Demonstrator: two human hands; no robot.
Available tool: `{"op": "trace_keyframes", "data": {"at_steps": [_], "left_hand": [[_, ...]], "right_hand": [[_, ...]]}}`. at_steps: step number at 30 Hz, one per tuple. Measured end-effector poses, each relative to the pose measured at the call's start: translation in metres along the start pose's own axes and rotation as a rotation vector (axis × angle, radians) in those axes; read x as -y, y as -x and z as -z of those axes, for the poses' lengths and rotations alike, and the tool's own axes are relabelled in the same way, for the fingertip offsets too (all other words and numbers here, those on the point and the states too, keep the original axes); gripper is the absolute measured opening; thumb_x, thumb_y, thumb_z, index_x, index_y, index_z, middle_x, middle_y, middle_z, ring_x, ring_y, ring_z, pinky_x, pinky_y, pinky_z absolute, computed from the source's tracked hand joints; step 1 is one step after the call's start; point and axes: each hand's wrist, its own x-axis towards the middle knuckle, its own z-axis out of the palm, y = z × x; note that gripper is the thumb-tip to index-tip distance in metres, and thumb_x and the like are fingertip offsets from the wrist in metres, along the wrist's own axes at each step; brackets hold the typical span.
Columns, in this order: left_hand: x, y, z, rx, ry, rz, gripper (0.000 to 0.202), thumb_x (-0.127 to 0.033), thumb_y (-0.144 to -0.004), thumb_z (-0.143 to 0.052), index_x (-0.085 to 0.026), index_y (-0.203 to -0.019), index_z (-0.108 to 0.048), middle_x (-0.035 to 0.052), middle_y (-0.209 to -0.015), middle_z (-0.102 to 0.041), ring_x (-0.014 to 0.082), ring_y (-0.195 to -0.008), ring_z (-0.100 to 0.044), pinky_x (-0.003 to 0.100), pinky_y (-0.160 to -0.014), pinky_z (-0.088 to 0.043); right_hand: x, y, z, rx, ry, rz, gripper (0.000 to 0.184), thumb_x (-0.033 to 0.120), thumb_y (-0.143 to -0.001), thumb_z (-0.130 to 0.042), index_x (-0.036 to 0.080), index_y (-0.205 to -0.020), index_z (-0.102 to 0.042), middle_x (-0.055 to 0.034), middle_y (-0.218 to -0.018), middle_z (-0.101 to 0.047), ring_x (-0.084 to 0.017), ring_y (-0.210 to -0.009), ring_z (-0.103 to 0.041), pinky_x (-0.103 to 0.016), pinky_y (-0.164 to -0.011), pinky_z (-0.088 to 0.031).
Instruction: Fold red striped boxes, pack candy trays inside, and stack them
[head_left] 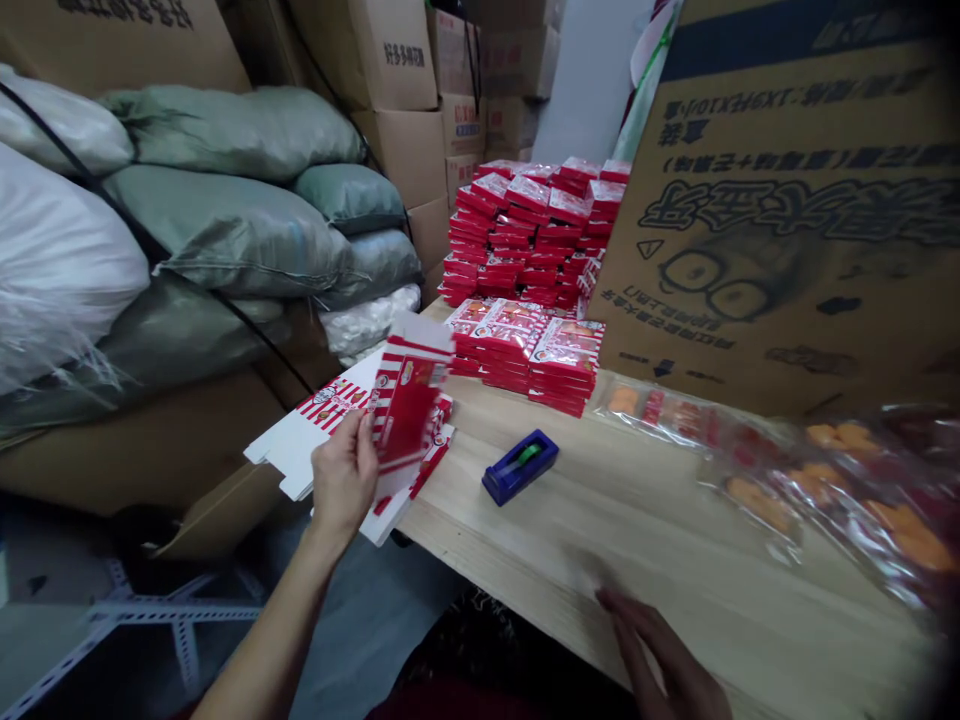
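Note:
My left hand (346, 476) grips a red and white striped cardboard box (406, 405) by its left edge, tilted up over the table's left end. Under it lie flat printed box blanks (300, 447) with white flaps, reaching past the table edge. My right hand (664, 650) is low at the front edge of the table, its fingers stretched out and holding nothing. Between the hands, a blue tape dispenser (520, 467) with a green core sits on the wood.
Red packed boxes (525, 235) are piled at the back of the table (540, 540), with shorter stacks (566, 365) in front. Clear packets of orange and red pieces (817, 480) lie at right below a big carton (787, 200). Stuffed sacks (232, 220) fill the left.

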Motion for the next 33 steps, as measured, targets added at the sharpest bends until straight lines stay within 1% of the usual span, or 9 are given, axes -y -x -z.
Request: {"op": "trace_keyframes", "data": {"at_steps": [3, 5, 7, 12, 16, 22, 26, 29, 33], "left_hand": [[-0.032, 0.039, -0.007, 0.308, 0.577, 0.102, 0.038, -0.052, -0.101, -0.050, -0.020, -0.095, -0.069, 0.0032, -0.078, -0.073, 0.0169, -0.063, -0.063, 0.026, -0.063, -0.050], [-0.048, 0.072, -0.026, 0.596, 0.755, 0.190, 0.041, -0.054, -0.102, -0.048, -0.020, -0.104, -0.070, 0.0048, -0.084, -0.076, 0.0181, -0.065, -0.066, 0.028, -0.063, -0.054], [-0.059, 0.101, -0.046, 0.748, 0.771, 0.163, 0.041, -0.052, -0.103, -0.045, -0.020, -0.117, -0.068, 0.0078, -0.098, -0.077, 0.0207, -0.076, -0.071, 0.032, -0.070, -0.058], [-0.086, 0.109, -0.067, 0.384, 0.444, -0.419, 0.048, -0.029, -0.098, -0.063, -0.024, -0.144, -0.049, 0.0126, -0.148, -0.055, 0.0278, -0.134, -0.052, 0.047, -0.112, -0.043], [-0.107, 0.092, -0.074, 0.584, 0.331, -0.706, 0.040, -0.027, -0.096, -0.066, -0.024, -0.134, -0.053, 0.0096, -0.126, -0.065, 0.0272, -0.120, -0.055, 0.046, -0.105, -0.042], [-0.119, 0.101, -0.083, 0.808, 0.416, -0.607, 0.011, -0.032, -0.095, -0.067, -0.023, -0.098, -0.061, 0.0040, -0.103, -0.066, 0.0242, -0.106, -0.058, 0.045, -0.101, -0.038], [-0.128, 0.106, -0.078, 0.883, 0.564, -0.566, 0.007, -0.030, -0.097, -0.065, -0.023, -0.095, -0.063, 0.0028, -0.099, -0.068, 0.0222, -0.105, -0.061, 0.047, -0.113, -0.032], [-0.125, 0.108, -0.078, 0.775, 0.670, -0.511, 0.016, -0.031, -0.096, -0.065, -0.026, -0.111, -0.067, 0.0062, -0.117, -0.070, 0.0249, -0.120, -0.060, 0.049, -0.119, -0.030], [-0.102, 0.124, -0.083, 0.522, 0.681, -0.174, 0.032, -0.032, -0.098, -0.061, -0.024, -0.129, -0.063, 0.0101, -0.136, -0.064, 0.0268, -0.132, -0.056, 0.044, -0.115, -0.039]], "right_hand": [[0.033, -0.014, -0.010, 0.058, -0.319, -0.196, 0.054, 0.048, -0.091, -0.071, 0.037, -0.143, -0.060, -0.0056, -0.137, -0.071, -0.029, -0.132, -0.063, -0.047, -0.113, -0.050], [0.051, -0.023, -0.017, 0.133, -0.580, -0.239, 0.068, 0.049, -0.088, -0.075, 0.036, -0.150, -0.051, -0.0074, -0.141, -0.068, -0.029, -0.129, -0.065, -0.048, -0.111, -0.051], [0.058, -0.026, -0.019, 0.164, -0.724, -0.334, 0.058, 0.050, -0.089, -0.074, 0.032, -0.143, -0.058, -0.0087, -0.138, -0.070, -0.030, -0.123, -0.069, -0.051, -0.107, -0.054], [0.044, -0.008, -0.009, 0.137, -0.667, -0.413, 0.047, 0.051, -0.087, -0.075, 0.025, -0.126, -0.069, -0.0090, -0.131, -0.074, -0.034, -0.125, -0.067, -0.053, -0.107, -0.053], [0.033, 0.007, -0.005, 0.158, -0.588, -0.356, 0.044, 0.051, -0.088, -0.075, 0.027, -0.124, -0.072, -0.0078, -0.135, -0.072, -0.031, -0.129, -0.065, -0.049, -0.112, -0.049], [0.034, 0.018, -0.003, 0.092, -0.698, -0.462, 0.047, 0.053, -0.079, -0.082, 0.030, -0.120, -0.073, -0.0065, -0.132, -0.074, -0.031, -0.129, -0.065, -0.051, -0.111, -0.049], [0.036, 0.016, 0.002, 0.125, -0.774, -0.532, 0.048, 0.047, -0.073, -0.088, 0.031, -0.116, -0.075, -0.0051, -0.122, -0.078, -0.032, -0.121, -0.070, -0.054, -0.111, -0.048], [0.033, 0.017, 0.008, 0.045, -0.791, -0.569, 0.049, 0.049, -0.072, -0.088, 0.031, -0.116, -0.075, -0.0048, -0.119, -0.079, -0.034, -0.118, -0.071, -0.054, -0.107, -0.053], [0.025, 0.034, 0.019, -0.117, -0.750, -0.567, 0.056, 0.063, -0.078, -0.077, 0.030, -0.123, -0.073, -0.0054, -0.124, -0.077, -0.035, -0.125, -0.067, -0.052, -0.103, -0.057]]}}
